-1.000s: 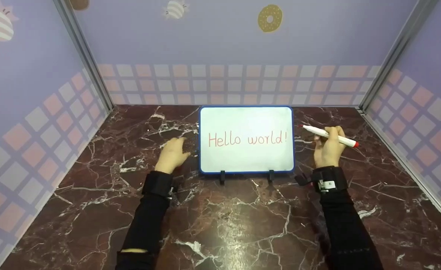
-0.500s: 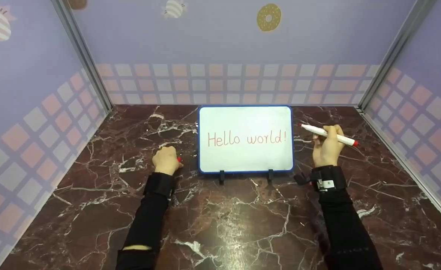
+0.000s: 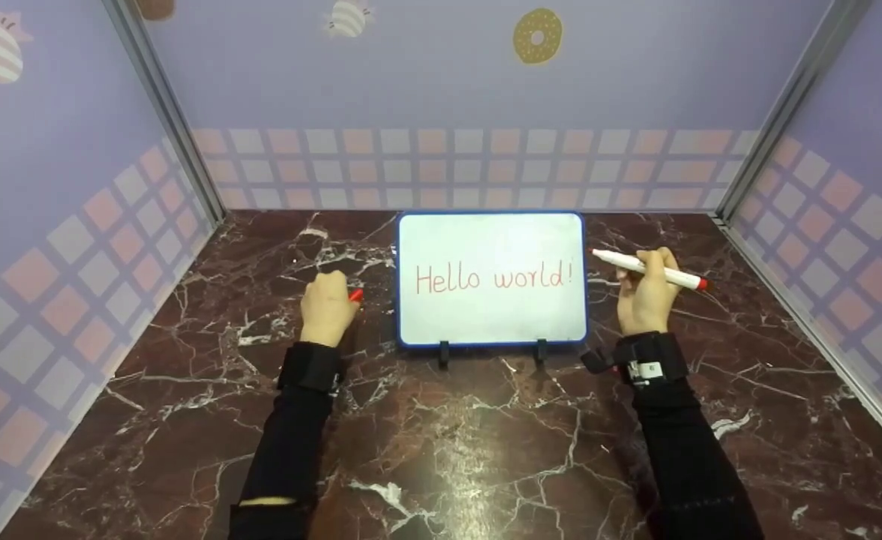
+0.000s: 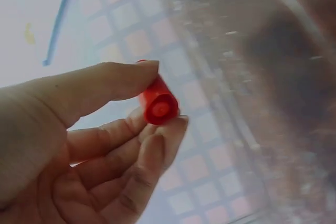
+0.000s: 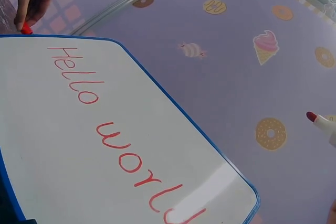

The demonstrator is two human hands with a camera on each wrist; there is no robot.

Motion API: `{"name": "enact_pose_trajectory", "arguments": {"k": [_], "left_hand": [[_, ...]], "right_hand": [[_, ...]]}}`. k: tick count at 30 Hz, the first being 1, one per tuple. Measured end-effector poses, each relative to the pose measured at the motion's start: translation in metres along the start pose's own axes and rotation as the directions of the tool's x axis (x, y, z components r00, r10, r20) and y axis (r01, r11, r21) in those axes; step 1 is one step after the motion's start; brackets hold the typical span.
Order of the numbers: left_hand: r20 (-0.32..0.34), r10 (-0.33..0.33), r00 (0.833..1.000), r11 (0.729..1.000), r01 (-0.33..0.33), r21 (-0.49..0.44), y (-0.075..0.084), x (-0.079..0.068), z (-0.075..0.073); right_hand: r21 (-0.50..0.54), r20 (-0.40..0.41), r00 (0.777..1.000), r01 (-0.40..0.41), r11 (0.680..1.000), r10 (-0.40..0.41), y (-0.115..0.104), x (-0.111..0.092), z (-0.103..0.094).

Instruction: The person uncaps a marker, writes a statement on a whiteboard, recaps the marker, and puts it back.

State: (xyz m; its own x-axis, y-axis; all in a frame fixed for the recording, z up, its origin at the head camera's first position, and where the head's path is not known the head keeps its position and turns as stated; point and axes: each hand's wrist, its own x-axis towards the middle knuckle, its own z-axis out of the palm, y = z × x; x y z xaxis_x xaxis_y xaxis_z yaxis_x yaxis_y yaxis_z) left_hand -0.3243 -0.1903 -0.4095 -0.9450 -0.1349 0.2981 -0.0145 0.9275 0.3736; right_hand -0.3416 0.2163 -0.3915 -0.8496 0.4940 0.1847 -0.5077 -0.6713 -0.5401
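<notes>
Between thumb and fingertips, my left hand (image 3: 326, 309) pinches a red marker cap (image 4: 160, 106); its hollow end shows in the left wrist view. To the right of the board, my right hand (image 3: 649, 296) grips a white marker (image 3: 640, 266) with a red end. The marker's bare red tip (image 5: 312, 116) points left towards the board's right edge. A blue-framed whiteboard (image 3: 492, 319) stands between the hands, with "Hello world!" (image 3: 495, 279) written on it in red. Both hands are apart from the board.
Two black feet (image 3: 444, 354) hold up the board on a dark red marbled table (image 3: 441, 450). Purple walls (image 3: 441, 82) with a checked band enclose the back and both sides.
My left hand drew back, came up with the red cap showing in its fingers, then moved slightly forward. The right hand with the marker shifted a little left, towards the board.
</notes>
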Motion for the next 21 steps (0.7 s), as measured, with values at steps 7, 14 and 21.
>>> {"name": "enact_pose_trajectory", "arguments": {"k": [7,14,21], "left_hand": [[-0.095,0.113,0.989,0.98,-0.126,-0.152,0.032,-0.007,-0.018],[-0.181,0.269,0.946,0.941,-0.298,-0.162,0.068,-0.021,-0.017],[-0.217,0.456,0.863,0.875,-0.48,-0.068,0.096,-0.04,-0.011]], "right_hand": [[-0.019,0.05,0.999,-0.017,1.0,0.018,0.004,-0.009,0.006],[-0.095,0.086,0.995,-0.043,0.995,0.051,0.017,-0.021,0.011],[-0.198,0.172,0.98,-0.061,0.978,0.096,0.04,-0.042,0.017]]}}
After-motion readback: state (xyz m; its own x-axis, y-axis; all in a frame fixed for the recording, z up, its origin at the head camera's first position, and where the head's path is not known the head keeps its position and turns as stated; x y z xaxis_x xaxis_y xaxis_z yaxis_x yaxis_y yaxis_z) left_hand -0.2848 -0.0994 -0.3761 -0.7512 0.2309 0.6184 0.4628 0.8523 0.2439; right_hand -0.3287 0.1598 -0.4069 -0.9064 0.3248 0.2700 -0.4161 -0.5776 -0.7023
